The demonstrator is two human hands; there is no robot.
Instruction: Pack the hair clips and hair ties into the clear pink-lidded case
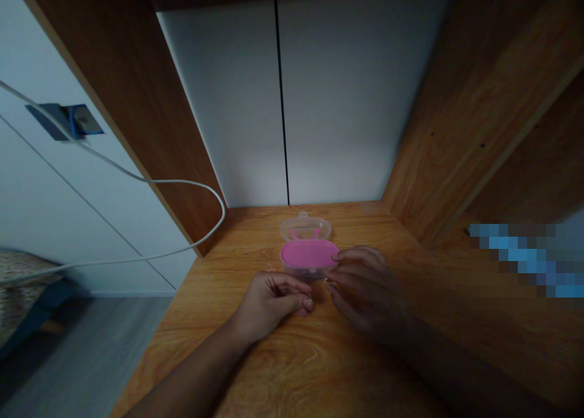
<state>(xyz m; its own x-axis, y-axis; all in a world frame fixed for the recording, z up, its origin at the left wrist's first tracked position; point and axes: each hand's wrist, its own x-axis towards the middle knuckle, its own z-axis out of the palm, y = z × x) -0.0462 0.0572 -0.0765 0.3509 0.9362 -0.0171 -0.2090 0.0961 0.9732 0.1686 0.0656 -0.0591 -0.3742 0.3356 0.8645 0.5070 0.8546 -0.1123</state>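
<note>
A small pink box (308, 254) with its clear lid (305, 227) swung open behind it stands on the wooden desk (292, 357), close to the back wall. My left hand (272, 301) rests on the desk just in front of the box, its fingers curled and pinched together on something too small to make out. My right hand (365, 287) is beside it, fingertips touching the box's right front edge, fingers bent and pinched near a tiny pale item. The fingertips of both hands nearly meet.
White panels (319, 101) close the back of the desk alcove, with wooden side walls left and right. A white cable (182, 184) hangs across the left side from a wall socket (68, 121). The floor lies below the desk's left edge.
</note>
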